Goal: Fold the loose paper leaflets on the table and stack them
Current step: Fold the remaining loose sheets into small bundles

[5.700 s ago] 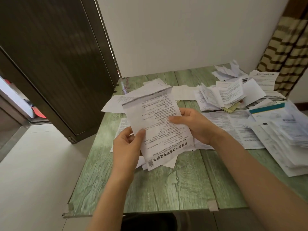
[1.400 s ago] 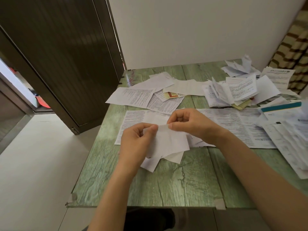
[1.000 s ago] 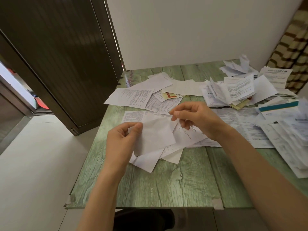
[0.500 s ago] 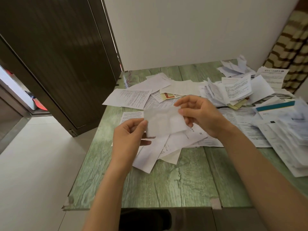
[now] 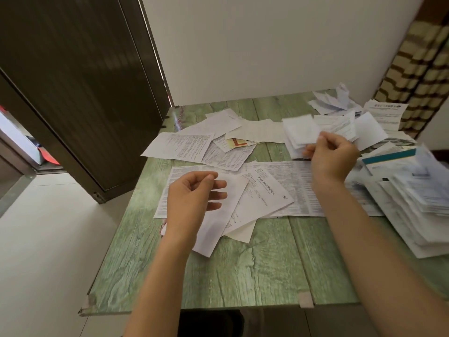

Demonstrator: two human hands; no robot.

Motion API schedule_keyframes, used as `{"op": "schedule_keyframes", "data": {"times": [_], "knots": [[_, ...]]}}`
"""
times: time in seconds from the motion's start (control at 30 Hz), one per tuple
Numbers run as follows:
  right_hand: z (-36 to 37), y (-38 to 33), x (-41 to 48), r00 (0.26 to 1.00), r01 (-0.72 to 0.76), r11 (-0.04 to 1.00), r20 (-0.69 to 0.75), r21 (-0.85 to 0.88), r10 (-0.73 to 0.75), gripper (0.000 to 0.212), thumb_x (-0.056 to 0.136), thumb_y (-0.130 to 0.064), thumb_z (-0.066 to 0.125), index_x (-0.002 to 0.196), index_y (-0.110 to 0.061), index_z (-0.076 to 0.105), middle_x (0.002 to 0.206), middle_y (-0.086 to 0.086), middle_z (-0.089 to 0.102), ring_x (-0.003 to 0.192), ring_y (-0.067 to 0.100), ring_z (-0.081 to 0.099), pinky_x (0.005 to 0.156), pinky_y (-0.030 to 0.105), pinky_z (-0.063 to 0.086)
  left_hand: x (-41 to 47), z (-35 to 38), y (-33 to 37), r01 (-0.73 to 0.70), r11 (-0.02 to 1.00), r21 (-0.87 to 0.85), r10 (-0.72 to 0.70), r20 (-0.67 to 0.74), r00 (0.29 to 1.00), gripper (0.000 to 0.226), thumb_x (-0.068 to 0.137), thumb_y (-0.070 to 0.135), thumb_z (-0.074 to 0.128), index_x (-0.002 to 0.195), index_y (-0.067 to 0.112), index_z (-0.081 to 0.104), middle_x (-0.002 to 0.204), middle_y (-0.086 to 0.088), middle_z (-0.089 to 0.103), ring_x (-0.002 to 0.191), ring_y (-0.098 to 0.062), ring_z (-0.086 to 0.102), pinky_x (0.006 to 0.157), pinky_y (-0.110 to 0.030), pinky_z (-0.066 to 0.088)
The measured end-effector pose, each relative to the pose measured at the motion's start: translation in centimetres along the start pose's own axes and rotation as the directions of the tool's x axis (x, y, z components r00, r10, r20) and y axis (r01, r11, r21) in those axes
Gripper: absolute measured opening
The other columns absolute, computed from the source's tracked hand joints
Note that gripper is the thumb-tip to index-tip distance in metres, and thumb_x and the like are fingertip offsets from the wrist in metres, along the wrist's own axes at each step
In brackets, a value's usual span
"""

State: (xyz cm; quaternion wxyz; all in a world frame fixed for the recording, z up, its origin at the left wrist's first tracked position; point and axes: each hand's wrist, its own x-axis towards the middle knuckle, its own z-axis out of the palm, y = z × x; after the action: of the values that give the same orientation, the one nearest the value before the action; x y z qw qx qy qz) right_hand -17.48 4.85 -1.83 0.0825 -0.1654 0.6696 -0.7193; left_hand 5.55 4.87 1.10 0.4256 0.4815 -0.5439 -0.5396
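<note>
Folded leaflet [image 5: 300,127] is up in the air at the far right of the table [image 5: 243,276], pinched by its near edge between thumb and fingertips of my right hand [image 5: 332,156]. It's right over the small stack [image 5: 294,149] of already folded ones. It's motion-blurred, so I can't tell how crisp the crease is. Left hand [image 5: 194,200] hovers over the loose sheets near me with fingers slack and half curled, gripping nothing.

What I'd worry about: this is thin, floppy white paper, and a 1-edge pinch lets the fold spring open on the way down. Drop it from height and it'll slide off, since that stack already looks uneven and fanned out. There's also a messy cluster of half-open leaflets [image 5: 340,125] touching the stack on its right, so folded and unfolded could get mixed.

Plenty left to do, I reckon: a printed sheet [image 5: 264,198] lies skewed on 1 long printed strip [image 5: 298,181], more flat pages sit further back, and a slumping heap [image 5: 418,210] fills the right edge. The tabletop is green wood-grain and looks smooth — paper probably skates on it.
</note>
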Motion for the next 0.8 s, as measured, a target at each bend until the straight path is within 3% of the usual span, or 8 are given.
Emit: {"op": "schedule_keyframes", "data": {"times": [0.1,0.23,0.33,0.47,0.63,0.8], "knots": [[0.3,1.7,0.4,0.995,-0.011,0.951,0.094,-0.308,0.041,0.028,0.091,-0.006,0.053,0.117,-0.001,0.061,0.108,0.017,0.066,0.094,0.030,0.066,0.088,0.038,0.054,0.1,0.1,0.0,0.006,1.000,0.008,-0.006,-0.003,1.000,0.015,0.095,0.008,0.050,0.098,0.007,0.066,0.082,-0.006,0.072,0.063,-0.014,0.068,0.057,-0.023,0.056],[0.0,1.4,0.2,0.989,0.067,0.886,0.145,-0.459,0.000,0.028,0.091,-0.007,0.054,0.118,-0.001,0.061,0.122,0.017,0.058,0.112,0.030,0.055,0.095,0.033,0.044,0.2,0.3,-0.2,-0.051,0.994,0.099,0.055,-0.041,0.998,0.013,0.094,0.008,0.052,0.097,0.010,0.065,0.084,-0.001,0.071,0.076,-0.013,0.068,0.062,-0.023,0.056],[-0.1,1.1,0.0,0.986,0.111,0.886,0.159,-0.451,-0.042,0.024,0.091,-0.004,0.053,0.112,-0.003,0.062,0.117,0.018,0.059,0.106,0.030,0.057,0.090,0.033,0.047,0.3,0.5,-0.9,-0.155,0.923,0.353,0.184,-0.050,0.982,0.010,0.092,0.015,0.057,0.099,0.020,0.062,0.099,0.006,0.067,0.095,-0.010,0.062,0.082,-0.025,0.049],[-0.1,0.6,-0.4,0.979,0.189,0.897,0.144,-0.400,-0.142,0.021,0.089,0.001,0.051,0.105,-0.003,0.064,0.105,0.018,0.062,0.094,0.024,0.058,0.076,0.022,0.042,0.3,0.6,-2.0,-0.223,0.724,0.653,0.238,0.067,0.969,0.039,0.089,0.032,0.061,0.126,0.021,0.052,0.128,0.006,0.052,0.123,-0.012,0.043,0.095,-0.021,0.030],[0.2,-0.6,-1.5,0.927,0.374,0.878,0.122,-0.298,-0.354,0.015,0.086,0.003,0.054,0.095,0.000,0.065,0.096,0.013,0.059,0.066,0.004,0.047,0.064,0.001,0.036,0.3,0.3,-3.1,-0.177,0.553,0.814,0.090,0.153,0.984,0.079,0.080,0.055,0.062,0.144,0.023,0.030,0.154,-0.003,0.024,0.143,-0.023,0.013,0.116,-0.042,0.014],[1.0,-0.7,-2.6,0.846,0.532,0.827,0.136,-0.180,-0.515,0.011,0.084,0.001,0.057,0.089,-0.004,0.065,0.089,0.003,0.052,0.061,-0.002,0.045,0.062,0.005,0.040,0.3,0.2,-3.3,-0.125,0.473,0.872,-0.054,0.170,0.984,0.087,0.081,0.061,0.056,0.148,0.022,0.018,0.157,-0.005,0.012,0.145,-0.023,0.005,0.116,-0.048,0.008]]}}
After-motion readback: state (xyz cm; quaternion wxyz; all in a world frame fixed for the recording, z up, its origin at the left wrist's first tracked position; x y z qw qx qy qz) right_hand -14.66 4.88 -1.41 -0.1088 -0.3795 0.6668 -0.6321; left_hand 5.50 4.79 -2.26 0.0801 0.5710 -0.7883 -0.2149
